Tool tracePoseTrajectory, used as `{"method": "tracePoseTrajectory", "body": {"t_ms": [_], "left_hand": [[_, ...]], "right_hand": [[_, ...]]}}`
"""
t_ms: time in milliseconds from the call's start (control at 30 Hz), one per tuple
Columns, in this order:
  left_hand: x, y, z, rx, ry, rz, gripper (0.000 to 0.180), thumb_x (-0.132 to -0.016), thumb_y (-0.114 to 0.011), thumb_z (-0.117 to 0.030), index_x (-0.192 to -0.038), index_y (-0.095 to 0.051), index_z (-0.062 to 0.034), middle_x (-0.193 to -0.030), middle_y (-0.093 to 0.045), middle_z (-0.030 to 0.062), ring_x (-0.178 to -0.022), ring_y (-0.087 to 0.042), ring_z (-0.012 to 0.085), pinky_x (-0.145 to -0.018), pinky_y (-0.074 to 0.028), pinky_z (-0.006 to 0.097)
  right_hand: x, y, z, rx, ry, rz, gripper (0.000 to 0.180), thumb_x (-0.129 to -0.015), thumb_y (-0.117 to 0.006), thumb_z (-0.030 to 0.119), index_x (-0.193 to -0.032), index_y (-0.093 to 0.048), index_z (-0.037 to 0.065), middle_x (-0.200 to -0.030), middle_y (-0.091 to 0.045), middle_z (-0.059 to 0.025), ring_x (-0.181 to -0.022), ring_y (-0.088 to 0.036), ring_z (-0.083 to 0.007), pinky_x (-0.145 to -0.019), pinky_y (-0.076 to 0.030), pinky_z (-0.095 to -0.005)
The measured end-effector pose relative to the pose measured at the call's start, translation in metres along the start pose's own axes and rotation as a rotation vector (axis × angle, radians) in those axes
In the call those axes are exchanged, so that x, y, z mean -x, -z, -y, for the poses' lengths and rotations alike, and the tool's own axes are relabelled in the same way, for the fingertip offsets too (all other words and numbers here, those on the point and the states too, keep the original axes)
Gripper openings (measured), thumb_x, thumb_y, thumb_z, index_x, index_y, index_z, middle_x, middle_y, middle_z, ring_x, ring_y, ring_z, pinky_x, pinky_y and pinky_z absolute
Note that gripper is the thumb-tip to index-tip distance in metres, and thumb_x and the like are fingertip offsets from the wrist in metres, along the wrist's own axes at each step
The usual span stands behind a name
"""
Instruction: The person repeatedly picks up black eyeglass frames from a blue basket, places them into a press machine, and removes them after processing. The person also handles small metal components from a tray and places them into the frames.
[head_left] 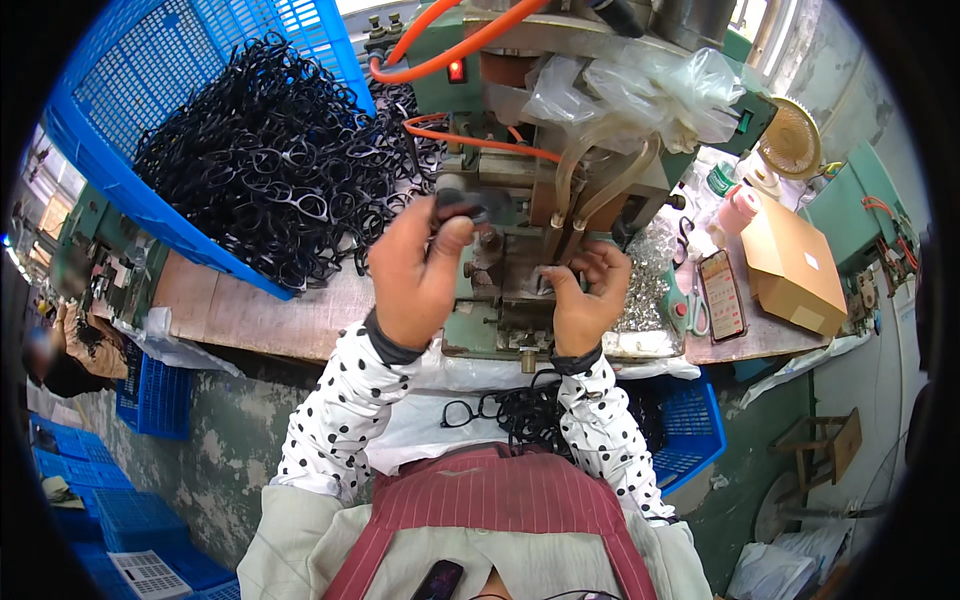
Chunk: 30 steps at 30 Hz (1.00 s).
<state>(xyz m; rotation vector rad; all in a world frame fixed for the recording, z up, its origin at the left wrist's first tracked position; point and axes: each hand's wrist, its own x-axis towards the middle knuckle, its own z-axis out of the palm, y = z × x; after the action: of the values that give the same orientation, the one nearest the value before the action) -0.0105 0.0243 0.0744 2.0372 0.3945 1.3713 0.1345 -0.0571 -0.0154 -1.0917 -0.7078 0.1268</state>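
The left hand [415,270] is pinching a dark, blurred, apparently plastic eyeglass frame [484,206] beside the grey metal machine fixture [522,264]; the right hand [590,305], separate from it, is curling at the fixture, gripping what I cannot tell. A closing fixture could be trapping those near fingers, and the thin orange tube [490,142] could be snagging the frame.

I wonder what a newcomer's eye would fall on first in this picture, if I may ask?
Probably the heap of dark eyeglass frames in and beside the blue basket, upper left. Next, perhaps, the bright orange hose curving at top centre. Below it, near the middle, the left hand holds a blurred dark item, with the right hand slightly lower.
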Motion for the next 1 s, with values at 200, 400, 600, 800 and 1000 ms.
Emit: {"method": "tracePoseTrajectory", "body": {"t_ms": [200, 400, 600, 800, 1000], "left_hand": [[0.058, -0.035, 0.016, -0.010, -0.571, 0.334, 0.043, -0.076, -0.062, 0.000, -0.119, -0.060, -0.0039, -0.113, -0.064, 0.0110, -0.099, -0.064, 0.0293, -0.091, -0.049, 0.044], [0.063, -0.050, 0.033, 0.024, -0.583, 0.486, 0.047, -0.076, -0.063, -0.001, -0.123, -0.059, -0.0040, -0.125, -0.060, 0.0115, -0.107, -0.060, 0.0300, -0.098, -0.047, 0.047], [0.062, -0.047, 0.031, 0.005, -0.594, 0.493, 0.046, -0.077, -0.057, 0.003, -0.122, -0.059, -0.0026, -0.124, -0.062, 0.0133, -0.107, -0.062, 0.0279, -0.096, -0.048, 0.046], [0.064, -0.045, 0.029, -0.048, -0.584, 0.501, 0.042, -0.079, -0.060, -0.003, -0.121, -0.061, -0.0056, -0.126, -0.061, 0.0123, -0.109, -0.061, 0.0273, -0.099, -0.044, 0.047], [0.088, -0.015, 0.062, -0.264, -0.439, 0.141, 0.028, -0.086, -0.069, -0.020, -0.111, -0.064, -0.0096, -0.100, -0.065, 0.0072, -0.081, -0.061, 0.0238, -0.075, -0.043, 0.042]], "right_hand": [[-0.028, 0.035, 0.000, 0.439, 0.192, 0.055, 0.048, -0.071, -0.077, 0.002, -0.116, -0.059, 0.001, -0.102, -0.064, -0.0106, -0.090, -0.064, -0.0217, -0.081, -0.050, -0.0343], [-0.059, 0.169, -0.037, 1.009, -0.131, 0.084, 0.026, -0.079, -0.073, 0.020, -0.101, -0.067, 0.007, -0.088, -0.071, -0.0109, -0.079, -0.068, -0.0253, -0.071, -0.052, -0.0359], [-0.030, 0.174, -0.024, 1.464, -0.119, 0.375, 0.030, -0.073, -0.076, 0.028, -0.093, -0.068, 0.006, -0.084, -0.070, -0.0147, -0.079, -0.066, -0.0343, -0.071, -0.051, -0.0437], [-0.033, 0.170, -0.055, 0.960, -0.106, 0.069, 0.015, -0.085, -0.068, 0.017, -0.090, -0.065, 0.002, -0.076, -0.068, -0.0122, -0.065, -0.065, -0.0244, -0.063, -0.050, -0.0358], [-0.025, 0.161, -0.053, 0.835, -0.045, -0.133, 0.011, -0.091, -0.062, 0.012, -0.093, -0.063, 0.002, -0.075, -0.068, -0.0105, -0.064, -0.066, -0.0194, -0.059, -0.051, -0.0326]]}}
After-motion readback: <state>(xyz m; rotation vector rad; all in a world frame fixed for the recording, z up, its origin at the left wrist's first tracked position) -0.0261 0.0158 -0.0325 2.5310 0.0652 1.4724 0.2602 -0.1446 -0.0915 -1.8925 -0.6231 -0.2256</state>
